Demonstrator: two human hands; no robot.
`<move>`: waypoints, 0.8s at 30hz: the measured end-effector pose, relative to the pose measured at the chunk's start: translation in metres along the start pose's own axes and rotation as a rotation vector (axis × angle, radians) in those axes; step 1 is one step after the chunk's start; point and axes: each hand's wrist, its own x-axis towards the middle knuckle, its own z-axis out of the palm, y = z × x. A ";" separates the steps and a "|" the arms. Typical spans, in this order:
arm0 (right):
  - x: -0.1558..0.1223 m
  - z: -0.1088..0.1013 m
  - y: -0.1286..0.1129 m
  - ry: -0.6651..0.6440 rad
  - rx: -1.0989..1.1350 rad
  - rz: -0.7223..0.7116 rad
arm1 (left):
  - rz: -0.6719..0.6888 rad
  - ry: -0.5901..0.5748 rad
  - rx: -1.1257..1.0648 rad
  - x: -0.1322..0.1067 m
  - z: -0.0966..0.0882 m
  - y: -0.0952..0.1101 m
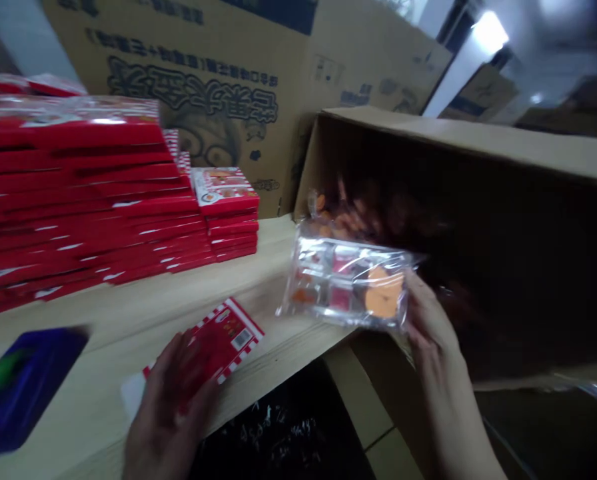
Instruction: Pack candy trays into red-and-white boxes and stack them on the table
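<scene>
My right hand [431,327] grips the right end of a clear-wrapped snack tray [348,283], held up in front of an open carton. Through the shiny film I see compartments with red and orange pieces and a larger orange piece. Lower left, my left hand [171,407] is closed around a red box with striped white edges [228,333] and a barcode, just over the wooden table [258,287]. A white flap shows at the near end of this box. Motion blurs both hands somewhat.
Tall stacks of red boxes [78,200] fill the table's left side, with a shorter stack [231,220] beside them. A blue container with something green [23,387] sits at left. The open carton [478,147] holds more wrapped packs [358,207]. Behind stands a printed cardboard box [278,60].
</scene>
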 end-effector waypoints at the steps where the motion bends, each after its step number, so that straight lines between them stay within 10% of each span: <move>1: -0.013 0.016 0.012 -0.117 0.034 0.140 | -0.041 -0.021 -0.062 0.001 0.003 0.004; 5: -0.076 0.078 0.059 -0.476 0.109 0.572 | -0.368 -0.239 -0.287 -0.005 -0.007 0.006; 8: -0.102 0.102 0.076 -0.689 0.036 0.663 | -0.548 -0.129 -0.344 -0.030 -0.040 -0.001; 13: -0.073 0.140 0.094 -1.213 -0.419 -0.004 | -0.518 0.553 -0.333 -0.077 -0.126 0.002; 17: -0.058 0.196 0.125 -1.573 -0.917 -0.525 | -0.414 0.805 -0.210 -0.085 -0.177 0.007; 24: -0.070 0.236 0.163 -1.759 -1.060 -0.586 | -0.255 0.812 -0.287 -0.070 -0.160 -0.029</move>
